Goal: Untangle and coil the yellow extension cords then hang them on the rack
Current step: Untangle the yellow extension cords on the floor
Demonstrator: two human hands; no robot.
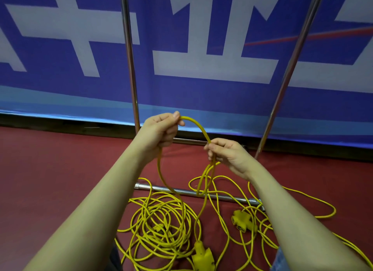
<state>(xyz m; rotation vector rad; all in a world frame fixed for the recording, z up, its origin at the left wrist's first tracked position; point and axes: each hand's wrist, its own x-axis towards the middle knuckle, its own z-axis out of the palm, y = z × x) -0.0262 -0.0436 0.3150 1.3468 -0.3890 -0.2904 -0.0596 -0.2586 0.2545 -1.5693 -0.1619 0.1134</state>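
Yellow extension cords (pixel 161 226): thin, glossy, heaped in overlapping loops on near red floor, socket blocks (pixel 201 254) among them. One strand is raised, gripped in curled left hand (pixel 159 131), pinched by right hand (pixel 226 153). Risk judged: knots tightened if pulled through crossings. Rack (pixel 131 69) stands beyond.

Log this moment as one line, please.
left hand: grips yellow cord | right hand: pinches same cord | rest tangled on floor | rack: bare
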